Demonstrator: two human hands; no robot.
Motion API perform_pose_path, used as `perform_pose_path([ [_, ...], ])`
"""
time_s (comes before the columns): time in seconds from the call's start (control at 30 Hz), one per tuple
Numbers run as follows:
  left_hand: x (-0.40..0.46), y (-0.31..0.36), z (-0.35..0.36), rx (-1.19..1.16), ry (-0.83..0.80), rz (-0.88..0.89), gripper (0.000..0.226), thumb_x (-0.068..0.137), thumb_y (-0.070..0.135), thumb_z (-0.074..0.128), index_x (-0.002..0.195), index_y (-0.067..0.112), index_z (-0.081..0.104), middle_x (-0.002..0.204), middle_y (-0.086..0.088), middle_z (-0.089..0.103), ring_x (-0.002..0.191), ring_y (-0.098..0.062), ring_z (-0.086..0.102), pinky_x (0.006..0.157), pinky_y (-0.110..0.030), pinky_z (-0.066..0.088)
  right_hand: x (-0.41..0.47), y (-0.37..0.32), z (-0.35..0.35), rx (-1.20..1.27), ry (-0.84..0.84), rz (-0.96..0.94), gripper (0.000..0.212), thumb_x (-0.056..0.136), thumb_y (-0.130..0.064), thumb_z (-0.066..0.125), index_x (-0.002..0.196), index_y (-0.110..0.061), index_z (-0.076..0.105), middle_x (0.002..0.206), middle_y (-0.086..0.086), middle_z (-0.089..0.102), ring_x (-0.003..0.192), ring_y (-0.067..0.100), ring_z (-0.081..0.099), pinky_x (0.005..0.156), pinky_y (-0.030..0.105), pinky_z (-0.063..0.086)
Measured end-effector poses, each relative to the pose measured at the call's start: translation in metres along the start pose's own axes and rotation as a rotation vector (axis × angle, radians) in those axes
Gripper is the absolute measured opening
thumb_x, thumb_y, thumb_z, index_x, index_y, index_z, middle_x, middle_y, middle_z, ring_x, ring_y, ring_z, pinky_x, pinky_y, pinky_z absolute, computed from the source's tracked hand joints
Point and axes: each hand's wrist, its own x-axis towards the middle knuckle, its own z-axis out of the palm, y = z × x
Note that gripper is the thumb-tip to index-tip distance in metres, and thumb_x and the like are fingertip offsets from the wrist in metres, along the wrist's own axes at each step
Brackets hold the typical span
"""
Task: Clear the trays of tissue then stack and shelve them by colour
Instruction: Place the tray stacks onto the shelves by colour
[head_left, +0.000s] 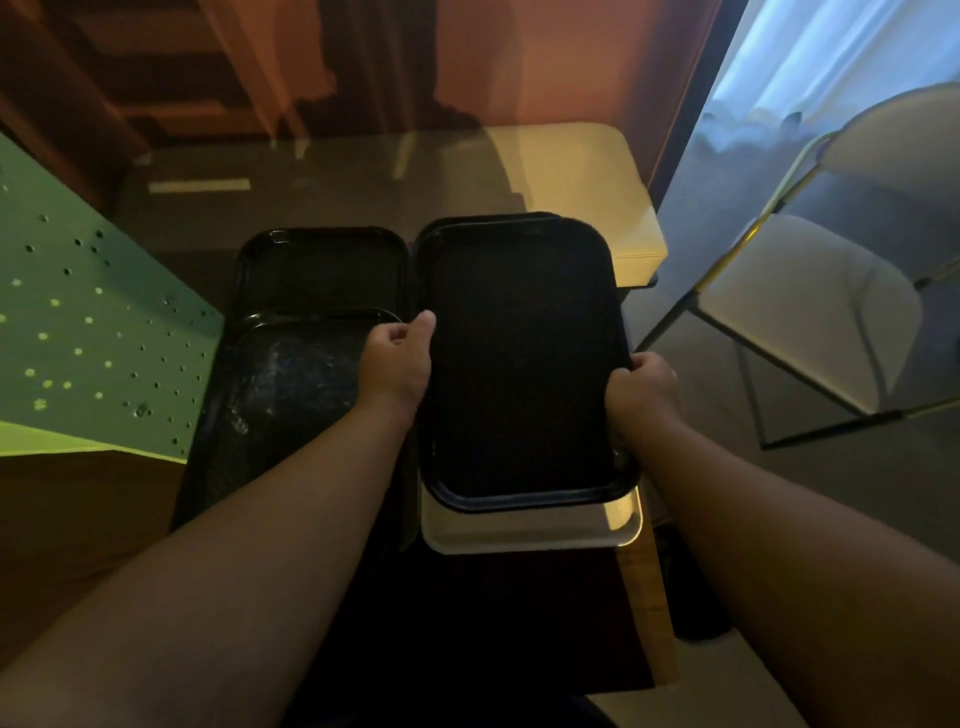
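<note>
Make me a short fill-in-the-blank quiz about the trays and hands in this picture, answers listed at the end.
1. Both hands grip one large black rectangular tray by its two long ____.
2. Beneath its near end shows a tray coloured ____.
3. The left hand holds the edge with the ____ on top.
4. The white chair stands on the person's ____ side, beyond the right hand.

Answers: edges; white; thumb; right

Single head-worn wide-angle view, looking forward and steeply down, close over the table (322, 171). Both forearms enter from the bottom edge; wall ahead, chair (810, 306) at right edge. No second view to overlap.
</note>
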Motion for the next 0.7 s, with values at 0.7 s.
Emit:
perform_pose_path([
  [0.7,0.054,-0.001,0.039,0.433,-0.135,0.068,0.062,0.087,0.032,0.063,0.144,0.018,0.043,0.147,-0.007,0.043,0.125,-0.025,0.051,0.096,-0.039,0.051,0.057,-0.02,0.046,-0.323,-0.021,-0.024,0.052,0.094,-0.018,0.058,0.144,-0.022,0.042,0.13,0.01,0.054,0.121,0.031,0.053,0.098,0.053,0.053],
])
